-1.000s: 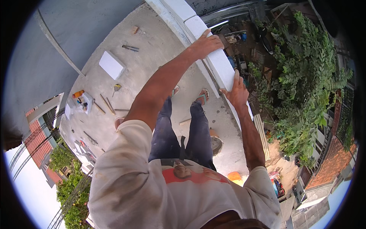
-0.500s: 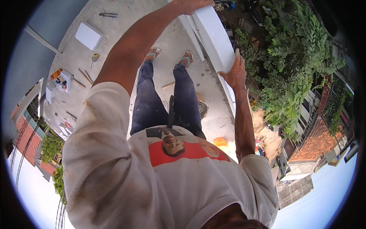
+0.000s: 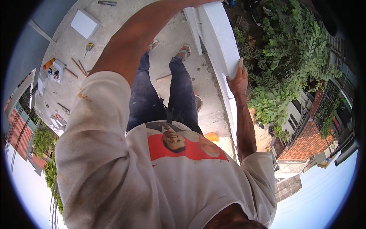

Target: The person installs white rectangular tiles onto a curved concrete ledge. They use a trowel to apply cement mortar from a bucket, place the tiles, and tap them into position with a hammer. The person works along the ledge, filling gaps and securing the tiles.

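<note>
Ok so the bare left hand (image 3: 203, 2) is mostly cut off by the top edge now, unlike a second ago. The bare right hand (image 3: 239, 81) is brought closer to the body, gap between them widened. With the view shifted, slim dark metal pliers (image 3: 107, 3) are carried up there too.

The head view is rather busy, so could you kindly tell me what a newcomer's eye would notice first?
Probably the long, bright white rectangular block at upper centre, with the right hand on its nearer end and the left hand partly cut off at the top edge. Next might come the bushy green-leaved plant on the right and the red panel printed on the off-white shirt at lower centre.
</note>
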`<state>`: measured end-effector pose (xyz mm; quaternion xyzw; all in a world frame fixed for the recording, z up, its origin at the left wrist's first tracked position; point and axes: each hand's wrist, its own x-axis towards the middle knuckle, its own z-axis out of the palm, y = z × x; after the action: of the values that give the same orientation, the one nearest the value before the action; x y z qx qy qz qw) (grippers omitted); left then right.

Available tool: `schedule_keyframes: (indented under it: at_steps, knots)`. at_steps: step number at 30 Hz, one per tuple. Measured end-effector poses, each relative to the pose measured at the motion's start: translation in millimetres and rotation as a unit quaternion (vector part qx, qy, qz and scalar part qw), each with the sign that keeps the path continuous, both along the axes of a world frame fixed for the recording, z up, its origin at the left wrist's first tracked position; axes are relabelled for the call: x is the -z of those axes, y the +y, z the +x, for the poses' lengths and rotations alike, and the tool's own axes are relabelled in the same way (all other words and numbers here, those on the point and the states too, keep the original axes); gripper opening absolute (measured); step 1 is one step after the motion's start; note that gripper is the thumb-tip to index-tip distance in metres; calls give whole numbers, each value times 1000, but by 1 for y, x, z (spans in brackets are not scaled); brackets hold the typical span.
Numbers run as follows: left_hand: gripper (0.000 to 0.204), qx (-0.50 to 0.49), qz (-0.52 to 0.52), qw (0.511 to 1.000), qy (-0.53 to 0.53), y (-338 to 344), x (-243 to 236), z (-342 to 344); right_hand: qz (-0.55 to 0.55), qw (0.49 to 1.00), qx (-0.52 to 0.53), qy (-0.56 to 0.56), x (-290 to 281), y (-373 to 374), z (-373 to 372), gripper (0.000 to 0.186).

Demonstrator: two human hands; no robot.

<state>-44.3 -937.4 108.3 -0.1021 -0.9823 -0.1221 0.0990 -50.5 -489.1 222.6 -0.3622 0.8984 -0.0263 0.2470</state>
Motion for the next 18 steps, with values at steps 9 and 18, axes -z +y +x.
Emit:
schedule_keyframes:
  at_steps: [9, 18]
  knots:
    - [46, 13, 36, 997, 61, -2, -7, 6, 1, 1000, 15, -16, -4, -4, 2, 124]
    - [50, -3, -50, 992, -115, 6, -33, 0, 60, 997, 39, -28, -3, -1, 2, 130]
